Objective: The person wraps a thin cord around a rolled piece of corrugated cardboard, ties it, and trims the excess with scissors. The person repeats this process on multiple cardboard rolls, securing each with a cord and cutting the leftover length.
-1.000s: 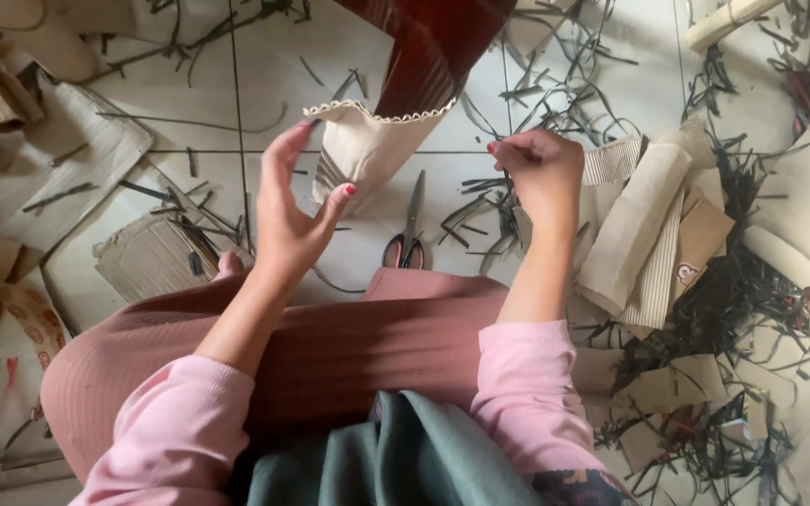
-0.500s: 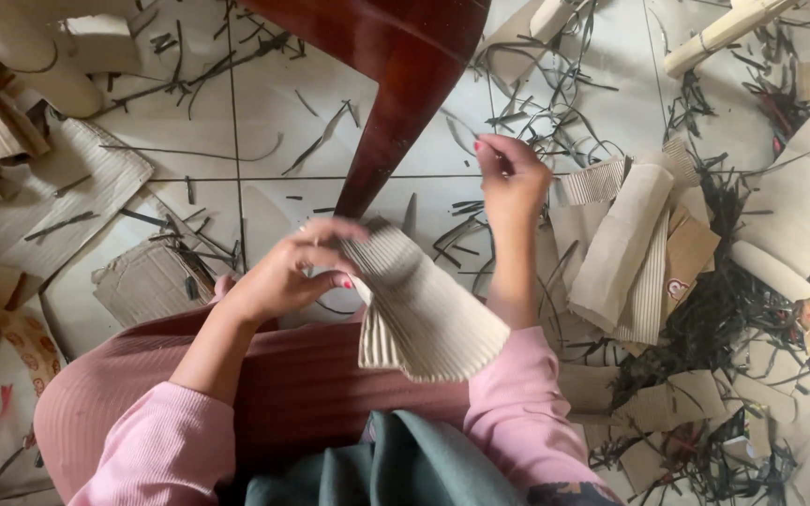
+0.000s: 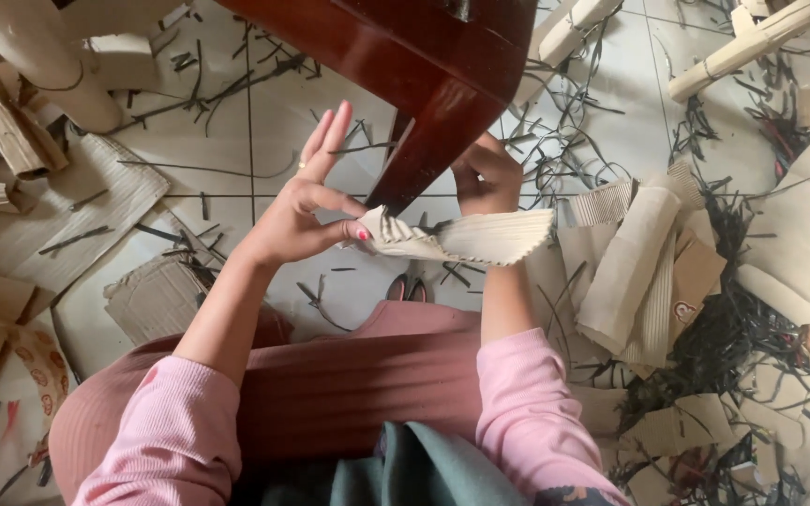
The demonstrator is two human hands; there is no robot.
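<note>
L hand pinches the near end of a folded piece of corrugated cardboard betw. thumb and index; other fingers fan up and open. R hand sits curled at the piece's top edge, fingers closed, but can't tell if they actually grip it, since the dark red-brown wooden leg crosses in front. The piece hangs in the air above the lap, ribs showing, one edge scalloped.

Step in hand, by my read: shaping/creasing the cardboard betw. both hands. Next move prob. calls for a firm pinch at the L end while R works along the top edge, w/o cracking the ribs.

Around: scissors w/ reddish handles on the tiled floor just past the knee, partly hidden under the piece. Rolled corrugated sheets to the right, flat cardboard scraps to the left, dark thin strips scattered all over. In the way: the wooden leg, close over R hand, cramps room; floor litter crowds the scissors.
</note>
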